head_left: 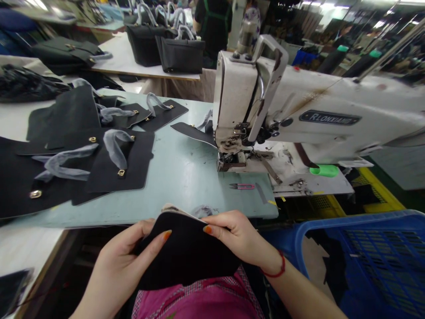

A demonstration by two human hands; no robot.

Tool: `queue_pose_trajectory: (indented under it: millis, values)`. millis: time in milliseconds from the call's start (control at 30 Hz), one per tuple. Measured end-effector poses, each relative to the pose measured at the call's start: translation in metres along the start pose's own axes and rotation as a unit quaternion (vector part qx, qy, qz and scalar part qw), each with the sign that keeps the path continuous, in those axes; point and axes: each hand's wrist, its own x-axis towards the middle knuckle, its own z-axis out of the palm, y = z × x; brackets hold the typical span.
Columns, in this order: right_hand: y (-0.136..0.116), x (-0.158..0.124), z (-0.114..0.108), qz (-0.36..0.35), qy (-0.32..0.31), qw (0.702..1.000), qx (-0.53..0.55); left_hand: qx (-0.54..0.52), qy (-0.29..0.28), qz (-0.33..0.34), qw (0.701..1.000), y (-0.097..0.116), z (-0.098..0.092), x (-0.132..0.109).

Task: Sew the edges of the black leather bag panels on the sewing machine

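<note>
A black leather panel [191, 252] with rounded corners and a pale inner edge is held up over my lap. My left hand [128, 257] pinches its left corner, the thumb lying on the black face. At the upper right edge, my right hand [234, 235] grips the same panel between thumb and fingers. Just beyond the panel, on the light green table [179, 173], lie pink-handled thread snips [242, 186]. A white sewing machine [318, 115] stands ahead to the right, and a black piece with a wrapped handle [194, 133] rests beside its head.
Black panels with plastic-wrapped handles [122, 164] are spread over the table's left side. A blue plastic basket [300, 239] holding offcuts stands at the right. Behind, black handbags [181, 53] sit on another table, near a person in dark clothes [212, 26]. A phone-like dark object [13, 288] lies lower left.
</note>
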Motion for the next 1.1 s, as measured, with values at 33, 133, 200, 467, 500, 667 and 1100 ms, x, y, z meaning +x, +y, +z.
queue_pose_trajectory:
  millis: [33,133,200,467,500,667,1100]
  values:
    - [-0.001,0.001,0.001,0.001,-0.001,1.0,0.005,0.006,-0.002,0.013,1.0,-0.001,-0.001,0.0]
    - [-0.005,0.005,0.004,0.002,0.0,1.0,0.025,0.028,-0.007,0.066,0.997,-0.005,-0.002,0.0]
    - [-0.008,0.008,0.007,0.002,0.002,0.999,0.036,0.04,-0.01,0.096,0.995,-0.006,-0.003,0.0]
    - [-0.015,0.016,0.015,-0.004,0.012,0.998,0.066,0.102,-0.013,0.184,0.978,-0.002,-0.004,0.0]
    - [-0.015,0.017,0.016,-0.002,0.013,0.997,0.07,0.11,-0.008,0.194,0.975,-0.001,-0.004,0.0]
    - [-0.017,0.02,0.019,0.006,0.021,0.997,0.075,0.127,-0.009,0.23,0.965,0.005,-0.001,0.003]
    - [-0.01,0.016,0.024,0.017,0.068,0.995,0.072,0.03,-0.025,0.199,0.979,0.014,-0.001,0.007]
